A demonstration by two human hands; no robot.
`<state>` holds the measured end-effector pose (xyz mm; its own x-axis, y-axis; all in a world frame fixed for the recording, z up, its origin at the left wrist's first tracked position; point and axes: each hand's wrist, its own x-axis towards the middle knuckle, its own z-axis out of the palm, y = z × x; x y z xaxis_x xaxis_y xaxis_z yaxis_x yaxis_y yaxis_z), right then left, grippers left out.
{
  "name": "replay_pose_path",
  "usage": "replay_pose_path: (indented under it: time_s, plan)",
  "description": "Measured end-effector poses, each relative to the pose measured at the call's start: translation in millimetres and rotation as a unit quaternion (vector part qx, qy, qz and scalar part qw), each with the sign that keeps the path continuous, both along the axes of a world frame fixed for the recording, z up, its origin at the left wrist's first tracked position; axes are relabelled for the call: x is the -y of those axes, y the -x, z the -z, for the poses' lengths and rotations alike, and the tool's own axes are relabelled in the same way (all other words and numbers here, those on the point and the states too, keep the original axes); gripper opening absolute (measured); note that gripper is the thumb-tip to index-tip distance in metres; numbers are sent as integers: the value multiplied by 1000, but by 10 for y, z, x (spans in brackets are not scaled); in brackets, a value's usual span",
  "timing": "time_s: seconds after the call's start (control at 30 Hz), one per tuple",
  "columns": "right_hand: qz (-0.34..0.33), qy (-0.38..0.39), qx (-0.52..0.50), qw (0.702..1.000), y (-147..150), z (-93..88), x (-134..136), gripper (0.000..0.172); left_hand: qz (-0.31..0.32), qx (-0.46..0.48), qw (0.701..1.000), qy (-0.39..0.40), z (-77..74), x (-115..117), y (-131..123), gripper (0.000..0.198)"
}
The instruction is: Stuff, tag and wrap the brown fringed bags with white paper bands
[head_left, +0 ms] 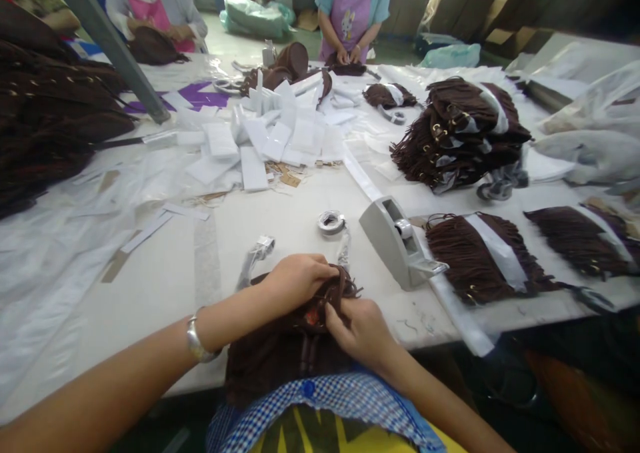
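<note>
A dark brown bag point(270, 353) leans at the table's front edge against my apron. My left hand point(303, 280) is closed on the bag's top edge, its fingertips by the cords and fringe. On the right side of the same opening, my right hand point(363, 326) pinches the brown material, thumb and fingers bent. A small reddish-orange patch shows between the hands. Just beyond the bag lie a grey coiled strap point(331, 222) and another wrapped strap point(257, 256). What exactly each fingertip grips is partly hidden.
A grey tape dispenser point(400, 243) stands right of my hands. Fringed brown bags with white bands point(480, 256) lie beyond it, with a stack point(457, 133) behind. White paper pieces point(280, 130) cover the middle. A metal pole point(113, 46) rises at left; people work across the table.
</note>
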<state>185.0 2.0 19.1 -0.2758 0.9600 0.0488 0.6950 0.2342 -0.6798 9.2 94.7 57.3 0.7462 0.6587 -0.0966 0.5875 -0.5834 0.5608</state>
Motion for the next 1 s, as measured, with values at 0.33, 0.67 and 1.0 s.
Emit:
replay_pose_path:
  time_s: [0.33,0.67,1.0]
  plan:
    - [-1,-22,-27,999,-58,-51,21,37,68,-41,975,-206,301,-23,-106,26]
    - [5,47,-74,996,-96,-104,65,39,79,-30,979,-184,310,-237,88,23]
    - [-1,-1,-92,996,-81,-41,111,37,-58,-139,987,-48,380,-112,83,16]
